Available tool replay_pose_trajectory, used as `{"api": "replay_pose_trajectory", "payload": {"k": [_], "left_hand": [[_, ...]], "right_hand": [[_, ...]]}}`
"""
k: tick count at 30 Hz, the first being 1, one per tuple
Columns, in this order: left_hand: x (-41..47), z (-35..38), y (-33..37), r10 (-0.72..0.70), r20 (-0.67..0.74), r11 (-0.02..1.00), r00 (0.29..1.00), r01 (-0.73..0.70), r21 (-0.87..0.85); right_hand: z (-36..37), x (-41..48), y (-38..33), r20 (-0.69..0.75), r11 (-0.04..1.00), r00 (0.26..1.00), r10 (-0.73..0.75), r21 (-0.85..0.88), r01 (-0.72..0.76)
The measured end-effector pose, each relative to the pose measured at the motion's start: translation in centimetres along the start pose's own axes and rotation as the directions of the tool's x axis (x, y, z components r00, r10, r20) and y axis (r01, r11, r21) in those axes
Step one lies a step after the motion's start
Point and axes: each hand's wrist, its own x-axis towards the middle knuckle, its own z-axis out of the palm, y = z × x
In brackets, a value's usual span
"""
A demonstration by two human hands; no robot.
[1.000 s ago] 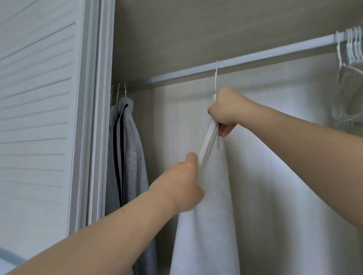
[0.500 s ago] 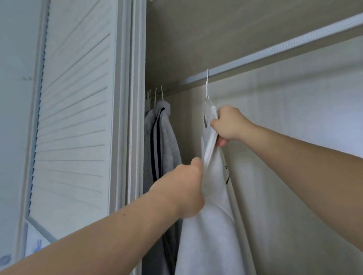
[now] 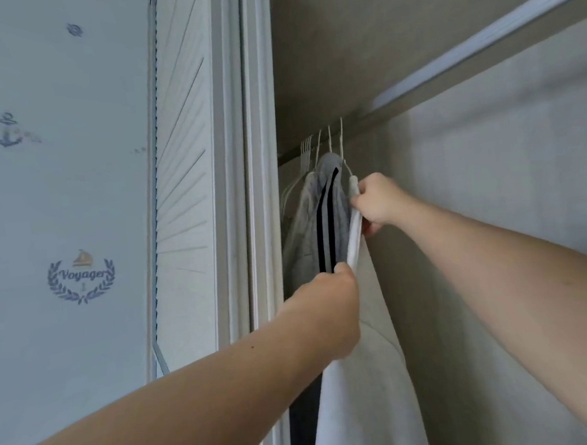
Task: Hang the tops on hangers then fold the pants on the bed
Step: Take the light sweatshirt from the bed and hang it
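Whereas half a second ago a clear gap lay between the two garments, the white top (image 3: 368, 401) now hangs pressed against the grey striped top (image 3: 338, 214) at the centre of the frame, having slid left along the rail (image 3: 482, 37), and the view has swung left to show more of the patterned wall (image 3: 50, 209). The left hand (image 3: 333, 311), just below centre, grips the white top's front fold with its fingers curled round the cloth and its thumb on top. The right hand (image 3: 377, 200), slightly above and to the right, pinches the collar just under the hanger hook (image 3: 341, 138). The white top is seen edge-on, with its long axis close to vertical: its taut fold slants a little from the collar down to the left hand, and its body falls out of the bottom edge of the frame. Left of it, the grey top and a cluster of bare white hangers (image 3: 308, 149) crowd against the door frame (image 3: 263, 189) beside the louvred door (image 3: 185, 161). To the right, the rail runs bare toward the upper right corner in front of the closet's back panel (image 3: 495, 174).
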Motion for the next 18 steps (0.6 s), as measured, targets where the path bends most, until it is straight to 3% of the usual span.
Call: {"api": "replay_pose_trajectory", "payload": {"k": [9,14,18], "left_hand": [[-0.1,1.2,-0.2,0.005,-0.023,0.932,1.000,0.004,0.362],[-2.1,1.3,-0.9,0.153,-0.127,0.859,0.980,-0.068,0.508],[-5.2,-0.5,-2.4,0.367,-0.274,0.797,0.889,-0.148,0.585]], "right_hand": [[2.2,-0.5,2.7,0.011,0.980,0.996,-0.088,0.178,0.085],[0.8,-2.9,3.3,-0.117,0.972,0.974,-0.192,0.117,0.205],[-1.1,-6.3,2.1,-0.212,0.951,0.929,-0.302,-0.133,0.279]]}}
